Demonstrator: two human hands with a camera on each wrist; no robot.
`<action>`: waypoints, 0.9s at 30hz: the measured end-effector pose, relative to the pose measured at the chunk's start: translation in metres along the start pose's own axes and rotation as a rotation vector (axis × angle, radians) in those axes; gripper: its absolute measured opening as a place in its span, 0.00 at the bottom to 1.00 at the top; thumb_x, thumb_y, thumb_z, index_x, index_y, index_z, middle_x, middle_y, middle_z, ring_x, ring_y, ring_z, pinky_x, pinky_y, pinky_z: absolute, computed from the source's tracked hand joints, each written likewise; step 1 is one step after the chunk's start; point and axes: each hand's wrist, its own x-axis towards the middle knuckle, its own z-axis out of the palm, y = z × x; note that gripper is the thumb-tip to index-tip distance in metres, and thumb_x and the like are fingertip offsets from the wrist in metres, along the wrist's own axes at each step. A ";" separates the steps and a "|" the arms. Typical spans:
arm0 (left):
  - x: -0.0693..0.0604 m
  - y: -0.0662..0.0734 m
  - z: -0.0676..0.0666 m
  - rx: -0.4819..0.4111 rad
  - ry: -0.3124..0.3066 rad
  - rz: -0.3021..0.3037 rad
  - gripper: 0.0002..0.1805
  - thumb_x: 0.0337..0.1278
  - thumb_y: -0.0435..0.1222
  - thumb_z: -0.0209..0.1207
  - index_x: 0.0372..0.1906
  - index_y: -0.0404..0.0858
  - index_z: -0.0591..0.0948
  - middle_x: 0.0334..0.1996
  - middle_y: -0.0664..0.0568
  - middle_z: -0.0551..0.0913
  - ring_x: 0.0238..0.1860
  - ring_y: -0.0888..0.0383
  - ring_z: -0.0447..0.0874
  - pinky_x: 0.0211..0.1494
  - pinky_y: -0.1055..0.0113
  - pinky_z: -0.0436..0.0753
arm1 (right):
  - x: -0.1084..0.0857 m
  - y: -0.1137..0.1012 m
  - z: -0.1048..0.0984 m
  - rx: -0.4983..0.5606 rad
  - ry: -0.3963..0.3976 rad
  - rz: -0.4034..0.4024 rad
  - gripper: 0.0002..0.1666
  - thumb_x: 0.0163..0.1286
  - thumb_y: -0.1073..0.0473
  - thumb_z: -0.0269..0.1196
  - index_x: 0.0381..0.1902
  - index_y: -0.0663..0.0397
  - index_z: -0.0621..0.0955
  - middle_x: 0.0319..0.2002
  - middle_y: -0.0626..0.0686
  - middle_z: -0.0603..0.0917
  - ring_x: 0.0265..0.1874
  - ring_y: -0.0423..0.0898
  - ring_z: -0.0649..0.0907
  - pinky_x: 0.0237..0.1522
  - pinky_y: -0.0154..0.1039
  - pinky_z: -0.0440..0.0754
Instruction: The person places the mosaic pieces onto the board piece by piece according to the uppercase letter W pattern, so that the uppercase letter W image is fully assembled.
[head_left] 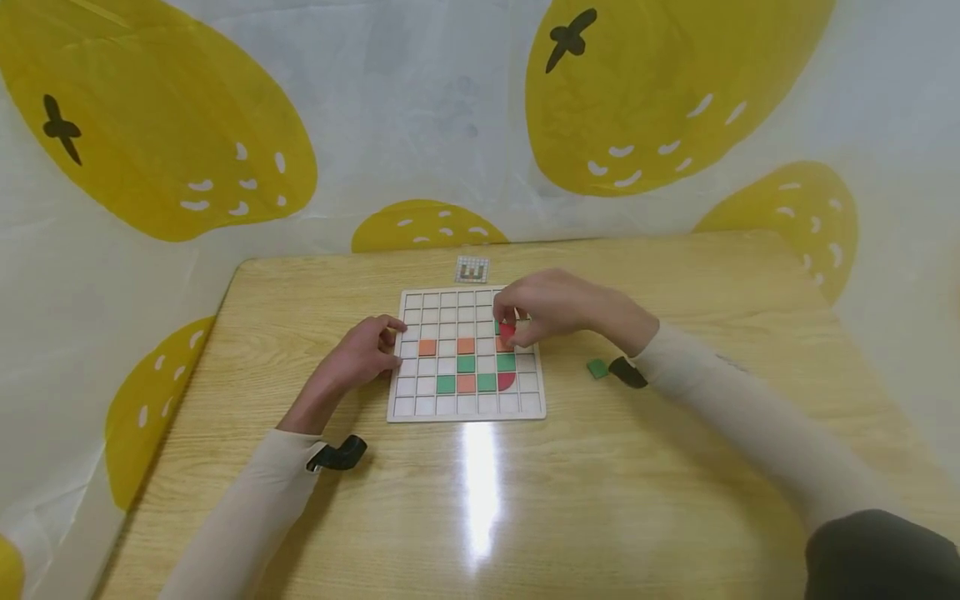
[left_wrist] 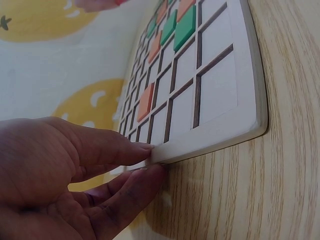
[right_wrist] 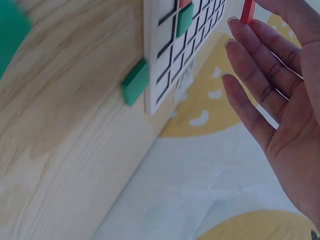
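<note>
A square white grid board (head_left: 426, 405) lies on the table, with several orange tiles (head_left: 427, 347), several green tiles (head_left: 466, 364) and a red quarter-round tile (head_left: 506, 382) in its cells. At the board's left edge rests my left hand (head_left: 360, 352), thumb and fingertips touching the rim (left_wrist: 200, 146). My right hand (head_left: 551, 307) is over the board's right side and pinches a red tile (head_left: 507, 331) between thumb and fingertips. In the right wrist view this red tile (right_wrist: 248, 11) shows edge-on, above the other, extended fingers. The right hand covers some right-hand cells.
A small pattern card (head_left: 472, 269) lies behind the board. One loose green tile (head_left: 597, 368) is on the table beneath the right wrist. The right wrist view shows another green tile (right_wrist: 135, 82) beside the board's edge. A lemon-print sheet (head_left: 420, 100) hangs behind the table.
</note>
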 end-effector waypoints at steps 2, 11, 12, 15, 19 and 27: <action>0.000 0.000 0.000 0.001 0.000 0.000 0.28 0.61 0.26 0.64 0.67 0.34 0.73 0.51 0.39 0.73 0.48 0.45 0.72 0.42 0.62 0.78 | 0.005 -0.005 0.000 0.001 -0.014 -0.007 0.13 0.62 0.45 0.71 0.39 0.42 0.83 0.33 0.42 0.84 0.33 0.40 0.80 0.34 0.39 0.76; 0.001 0.000 -0.002 0.010 -0.003 -0.005 0.28 0.62 0.26 0.64 0.67 0.35 0.73 0.51 0.39 0.73 0.49 0.45 0.72 0.44 0.61 0.77 | 0.024 -0.021 0.004 0.002 -0.038 -0.059 0.11 0.63 0.47 0.69 0.39 0.42 0.82 0.34 0.41 0.84 0.33 0.36 0.78 0.33 0.37 0.75; 0.001 0.000 -0.002 0.011 -0.003 -0.007 0.28 0.62 0.26 0.64 0.67 0.35 0.73 0.51 0.39 0.73 0.49 0.45 0.72 0.44 0.60 0.77 | 0.026 -0.023 0.004 0.004 -0.040 -0.062 0.11 0.63 0.47 0.70 0.39 0.42 0.82 0.34 0.41 0.84 0.33 0.37 0.78 0.33 0.37 0.75; 0.001 0.001 -0.002 0.017 -0.003 -0.007 0.28 0.62 0.26 0.64 0.67 0.35 0.73 0.52 0.40 0.73 0.50 0.45 0.72 0.45 0.60 0.77 | 0.033 -0.030 0.004 0.009 -0.048 -0.068 0.11 0.63 0.46 0.69 0.38 0.43 0.82 0.34 0.41 0.84 0.32 0.38 0.77 0.32 0.37 0.74; 0.000 0.001 -0.003 0.012 -0.005 -0.008 0.28 0.62 0.26 0.64 0.67 0.36 0.73 0.51 0.40 0.73 0.50 0.45 0.72 0.44 0.60 0.77 | 0.042 -0.039 0.006 0.017 -0.068 -0.069 0.11 0.64 0.45 0.69 0.38 0.42 0.82 0.34 0.43 0.84 0.32 0.38 0.77 0.31 0.37 0.73; 0.000 0.001 -0.005 -0.005 -0.011 0.003 0.28 0.61 0.25 0.63 0.66 0.34 0.73 0.50 0.39 0.73 0.48 0.46 0.71 0.43 0.61 0.77 | 0.061 -0.055 0.014 -0.012 -0.094 -0.111 0.13 0.65 0.44 0.69 0.41 0.42 0.82 0.35 0.41 0.84 0.32 0.37 0.78 0.32 0.34 0.75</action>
